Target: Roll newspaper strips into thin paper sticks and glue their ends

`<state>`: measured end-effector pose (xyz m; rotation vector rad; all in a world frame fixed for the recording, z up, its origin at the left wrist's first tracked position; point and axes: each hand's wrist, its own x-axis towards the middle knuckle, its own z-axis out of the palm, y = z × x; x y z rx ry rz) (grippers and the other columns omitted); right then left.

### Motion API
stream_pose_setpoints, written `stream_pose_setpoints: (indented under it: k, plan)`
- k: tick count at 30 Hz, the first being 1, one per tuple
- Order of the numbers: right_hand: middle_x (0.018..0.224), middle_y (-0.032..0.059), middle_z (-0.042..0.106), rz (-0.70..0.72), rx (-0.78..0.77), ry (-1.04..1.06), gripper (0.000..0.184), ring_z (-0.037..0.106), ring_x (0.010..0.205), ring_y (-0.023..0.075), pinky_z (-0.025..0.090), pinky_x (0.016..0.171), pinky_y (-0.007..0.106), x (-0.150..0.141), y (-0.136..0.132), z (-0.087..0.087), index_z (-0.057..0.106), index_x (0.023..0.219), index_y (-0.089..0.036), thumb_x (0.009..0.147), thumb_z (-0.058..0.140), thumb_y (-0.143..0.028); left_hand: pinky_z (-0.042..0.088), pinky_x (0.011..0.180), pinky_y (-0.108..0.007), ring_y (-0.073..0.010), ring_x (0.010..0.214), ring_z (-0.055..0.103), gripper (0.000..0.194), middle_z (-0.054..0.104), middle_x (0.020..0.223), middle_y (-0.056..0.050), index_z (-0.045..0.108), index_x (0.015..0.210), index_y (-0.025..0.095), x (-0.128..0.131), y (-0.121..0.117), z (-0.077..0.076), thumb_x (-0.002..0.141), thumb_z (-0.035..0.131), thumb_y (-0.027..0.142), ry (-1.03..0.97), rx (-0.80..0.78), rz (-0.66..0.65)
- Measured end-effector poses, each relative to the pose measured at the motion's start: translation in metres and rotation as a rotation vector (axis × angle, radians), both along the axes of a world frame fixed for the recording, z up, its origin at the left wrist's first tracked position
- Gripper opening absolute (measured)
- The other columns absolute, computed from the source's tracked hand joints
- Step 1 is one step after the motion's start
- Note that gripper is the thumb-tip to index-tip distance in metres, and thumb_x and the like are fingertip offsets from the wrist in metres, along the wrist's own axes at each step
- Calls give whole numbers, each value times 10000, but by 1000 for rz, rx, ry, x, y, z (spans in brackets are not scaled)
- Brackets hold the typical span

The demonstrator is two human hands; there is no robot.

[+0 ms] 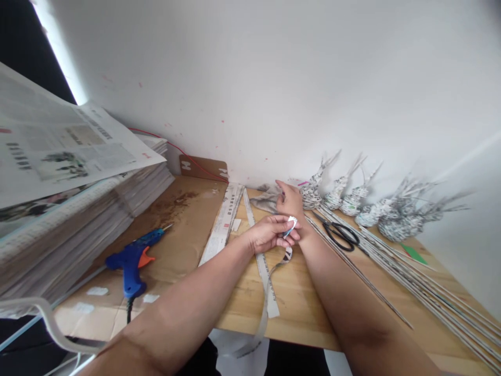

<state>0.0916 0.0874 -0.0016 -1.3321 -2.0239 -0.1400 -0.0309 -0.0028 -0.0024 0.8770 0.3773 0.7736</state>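
Observation:
My left hand (272,232) pinches the rolled end of a newspaper strip (290,226) between thumb and fingers. The strip's tail (270,282) curls down and hangs past the table's front edge. Behind it my right hand (290,197) reaches toward the wall, index finger stretched out and nothing visible in its grasp; some of its fingers are hidden. Close to that hand lies a crumpled grey cloth (264,201). A flat paper strip (256,245) lies under my left wrist. Black-handled scissors (342,236) rest to the right of my right forearm.
Several woven paper pieces (352,201) stand along the wall. Long thin paper rods (410,277) lie at right, near a green card (414,254). At left are a blue glue gun (133,261) on cardboard (180,250) and a tall newspaper stack (102,219).

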Motion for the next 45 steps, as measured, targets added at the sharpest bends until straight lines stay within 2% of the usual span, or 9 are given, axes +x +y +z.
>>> stream_pose_setpoints:
  k: [4, 8, 15, 20, 27, 30, 36, 41, 45]
  plan:
    - [1157, 82, 620, 95, -33, -77, 422, 515, 1048, 243, 341, 944, 353, -9, -8, 0, 556, 1217, -193, 853, 493, -398, 507, 535, -182, -91, 570, 617, 234, 655, 748, -67, 641, 940, 95, 0, 1, -1, 782, 670, 266, -3, -4, 3]
    - [1098, 152, 617, -94, -135, -96, 548, 515, 1030, 297, 345, 907, 407, -15, -7, -9, 575, 1134, -138, 782, 537, -556, 503, 512, -176, -99, 576, 624, 239, 659, 746, -71, 636, 953, 96, 1, 2, -3, 790, 659, 270, 16, -27, 0]
    - [983, 124, 646, -206, -201, -51, 338, 581, 890, 265, 432, 791, 365, -6, 8, -13, 575, 1087, -146, 775, 528, -267, 504, 514, -182, -108, 585, 628, 255, 661, 751, -73, 635, 954, 106, 3, 3, -6, 784, 664, 294, 18, -8, -15]
    - [1163, 51, 620, -189, -176, -18, 498, 592, 976, 227, 441, 860, 350, 3, 11, -11, 544, 1225, -247, 777, 383, -100, 490, 502, -174, -101, 582, 618, 262, 654, 737, -66, 638, 952, 106, 3, 3, -6, 778, 671, 299, 27, -3, -4]
    - [1352, 100, 501, -22, -248, -153, 606, 495, 1166, 311, 368, 986, 434, -13, 6, -15, 457, 1351, -175, 752, 533, -227, 493, 507, -177, -109, 590, 621, 268, 652, 750, -76, 635, 966, 103, 2, 2, -5, 785, 662, 299, 40, 8, -18]
    - [1281, 57, 574, 51, -247, 31, 532, 544, 1133, 235, 407, 966, 363, -9, 2, -4, 472, 1340, -214, 813, 491, -281, 492, 512, -174, -99, 579, 607, 272, 650, 756, -77, 638, 953, 106, 1, 0, -3, 779, 669, 312, 44, 22, -18]
    - [1138, 69, 666, -46, -101, 305, 401, 624, 1025, 181, 443, 938, 334, 14, 6, 18, 602, 1203, -174, 857, 411, -237, 498, 521, -179, -101, 582, 613, 298, 654, 759, -77, 643, 967, 113, 0, -3, -2, 766, 680, 330, 58, 38, -38]
    - [1123, 70, 675, 103, -301, -53, 436, 623, 1030, 229, 448, 914, 319, 13, 10, 4, 621, 1196, -195, 765, 578, -236, 497, 524, -174, -98, 589, 611, 290, 651, 759, -76, 641, 969, 107, 0, -3, -1, 771, 677, 315, 54, 36, -44]
    - [1042, 76, 704, -26, -308, -235, 392, 626, 994, 253, 451, 870, 317, 10, 11, -7, 667, 1137, -212, 782, 509, -169, 502, 518, -173, -101, 595, 620, 282, 656, 773, -78, 641, 969, 101, -1, -1, -2, 773, 675, 301, 46, 30, -53]
